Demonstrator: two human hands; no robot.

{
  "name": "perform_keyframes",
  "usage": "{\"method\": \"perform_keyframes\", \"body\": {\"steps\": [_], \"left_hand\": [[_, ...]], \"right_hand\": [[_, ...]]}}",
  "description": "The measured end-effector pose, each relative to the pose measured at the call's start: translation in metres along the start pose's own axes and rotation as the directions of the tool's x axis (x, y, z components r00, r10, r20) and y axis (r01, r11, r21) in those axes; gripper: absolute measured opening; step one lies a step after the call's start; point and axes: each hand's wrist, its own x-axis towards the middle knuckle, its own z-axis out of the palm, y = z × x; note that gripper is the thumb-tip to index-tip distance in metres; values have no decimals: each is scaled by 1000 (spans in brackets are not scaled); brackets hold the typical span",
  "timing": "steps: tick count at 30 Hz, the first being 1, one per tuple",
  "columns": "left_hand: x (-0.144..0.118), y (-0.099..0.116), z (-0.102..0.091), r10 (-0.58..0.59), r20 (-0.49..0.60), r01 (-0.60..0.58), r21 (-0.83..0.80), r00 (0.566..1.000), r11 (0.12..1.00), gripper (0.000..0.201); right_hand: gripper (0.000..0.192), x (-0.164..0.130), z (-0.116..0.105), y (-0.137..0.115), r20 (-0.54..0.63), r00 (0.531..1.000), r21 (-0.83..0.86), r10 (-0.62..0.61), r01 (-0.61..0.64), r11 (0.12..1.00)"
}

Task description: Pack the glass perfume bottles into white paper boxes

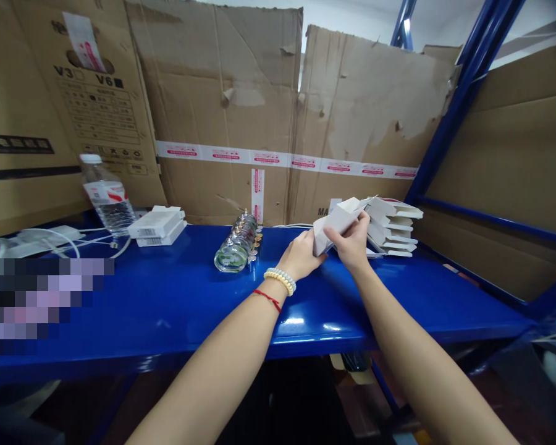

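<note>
While the left hand (302, 252) and right hand (353, 240) both grasp a white box (337, 221) at three o'clock from the head view's centre, it looks light and easily creased, probably best held along its folded edges.

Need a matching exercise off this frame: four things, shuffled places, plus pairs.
1. white carton
2. glass bottles
3. water bottle
4. stacked cartons

A. in a row near the middle of the blue shelf
B. just beyond the right hand, to its right
C. held by the left hand and right hand
D. toward the shelf's left end

Pairs: 1-C, 2-A, 3-D, 4-B
</note>
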Motion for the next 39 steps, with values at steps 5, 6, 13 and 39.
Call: {"method": "perform_keyframes", "body": {"steps": [5, 6, 13, 39], "left_hand": [[3, -4, 3, -23, -34, 23, -21, 999, 1000, 39], [4, -6, 4, -40, -50, 39, -23, 998, 999, 38], [2, -9, 2, -210, -138, 194, -120, 968, 974, 66], [10, -23, 2, -283, -196, 104, -621, 939, 777, 52]], "right_hand": [[73, -1, 3, 6, 37, 994, -154, 104, -98, 983], [73, -1, 3, 8, 53, 989, -185, 137, -125, 975], [73, 0, -3, 10, 58, 990, -290, 130, -108, 951], [28, 13, -7, 11, -118, 950, 35, 290, -288, 957]]}}
